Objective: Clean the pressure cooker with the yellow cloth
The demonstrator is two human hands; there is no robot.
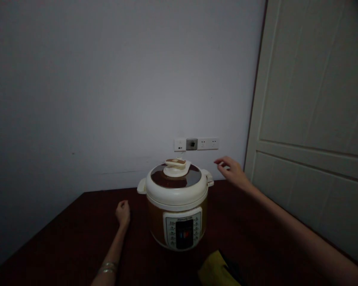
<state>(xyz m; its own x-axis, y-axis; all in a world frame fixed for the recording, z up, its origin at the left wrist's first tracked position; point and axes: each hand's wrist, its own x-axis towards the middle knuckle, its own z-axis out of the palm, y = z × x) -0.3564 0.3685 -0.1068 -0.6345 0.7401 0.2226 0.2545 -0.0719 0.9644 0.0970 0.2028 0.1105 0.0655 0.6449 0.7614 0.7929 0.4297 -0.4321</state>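
An electric pressure cooker (176, 206) stands on the dark reddish-brown wooden table (77, 242), with a white and brown lid, a gold-toned body and a front control panel (183, 229). A white and brown handle (175, 163) sits on top of the lid. My right hand (231, 171) hangs in the air just to the right of the cooker's side handle (208, 177), fingers spread slightly and touching nothing. Left of the cooker, my left hand (122, 213) rests near the table surface with its fingers curled, holding nothing.
Behind the cooker, a white wall carries a strip of electrical sockets (196, 144). A white panelled door (310, 95) stands at the right. A yellow cloth (217, 271) lies at the table's near edge beside something dark.
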